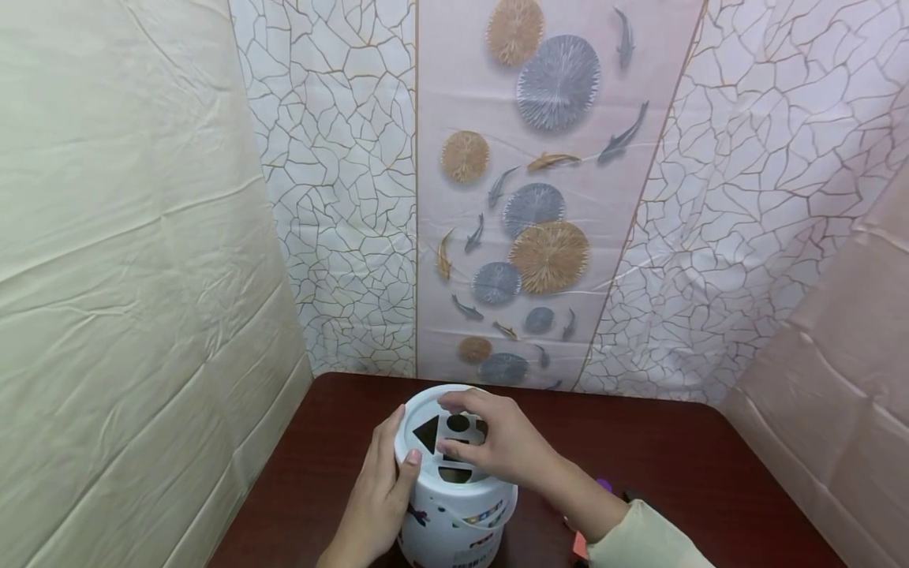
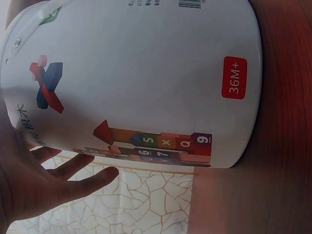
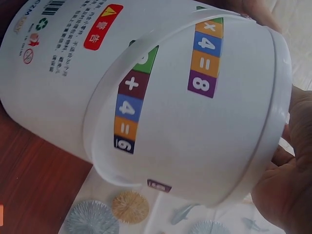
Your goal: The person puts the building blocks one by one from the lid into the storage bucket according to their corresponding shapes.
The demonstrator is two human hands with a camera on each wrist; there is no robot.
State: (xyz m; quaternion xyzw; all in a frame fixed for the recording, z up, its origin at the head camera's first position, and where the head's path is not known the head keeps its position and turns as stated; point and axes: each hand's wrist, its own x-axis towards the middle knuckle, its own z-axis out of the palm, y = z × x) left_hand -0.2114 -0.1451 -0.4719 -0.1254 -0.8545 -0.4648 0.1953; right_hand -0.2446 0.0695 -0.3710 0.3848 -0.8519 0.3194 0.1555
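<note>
A white bucket [image 1: 454, 525] with printed coloured blocks stands upright on the table, its handle hanging at the front. Its white lid [image 1: 419, 467] has several dark cut-out shapes, a triangle and a circle among them. Against the bucket's left side rests my left hand [image 1: 379, 485], thumb at the rim; in the left wrist view its fingers [image 2: 92, 181] extend fairly straight along the wall. Over the lid's right part is my right hand [image 1: 497, 434], thumb and forefinger bent but apart, nothing visible between them. The right wrist view shows that hand [image 3: 287, 190] beside the lid's edge, its fingertips hidden.
Small coloured pieces, one orange [image 1: 579, 544] and one purple [image 1: 604, 484], lie partly hidden by the right forearm. The dark red table [image 1: 639, 442] reaches back to a patterned cloth wall [image 1: 341, 197], with plain cloth on both sides.
</note>
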